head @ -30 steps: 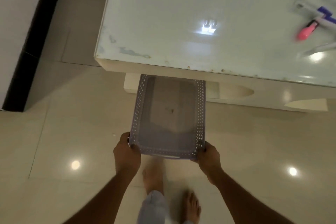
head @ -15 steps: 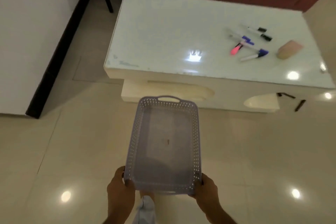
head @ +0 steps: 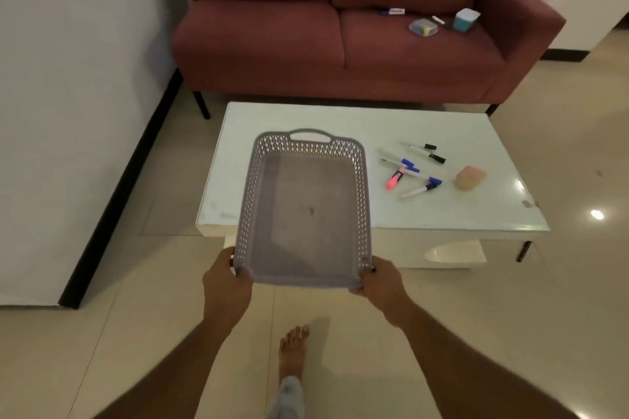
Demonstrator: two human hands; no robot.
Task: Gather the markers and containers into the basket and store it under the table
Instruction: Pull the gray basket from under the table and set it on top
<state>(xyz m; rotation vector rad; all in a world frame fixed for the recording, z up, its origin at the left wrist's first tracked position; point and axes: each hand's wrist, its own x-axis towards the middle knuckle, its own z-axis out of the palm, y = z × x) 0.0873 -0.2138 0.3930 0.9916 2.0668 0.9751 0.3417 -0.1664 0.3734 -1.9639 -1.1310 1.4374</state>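
An empty lilac perforated basket (head: 258,180) hangs in the air over the left half of the white table (head: 299,119). My left hand (head: 226,286) grips its near left corner and my right hand (head: 381,282) grips its near right corner. Several markers (head: 413,170), one of them pink, lie scattered on the right half of the table beside a small beige container (head: 469,177). On the sofa seat sit a clear lidded container (head: 423,27), a teal and white box (head: 465,20) and a marker (head: 393,11).
A dark red sofa (head: 272,37) stands behind the table. A white wall with a black skirting (head: 112,197) runs along the left. My bare foot (head: 293,352) is on the tiled floor below the basket.
The basket has come out from under the table and risen above its left half, both hands still gripping its near end. The view has tilted up and now takes in the sofa.
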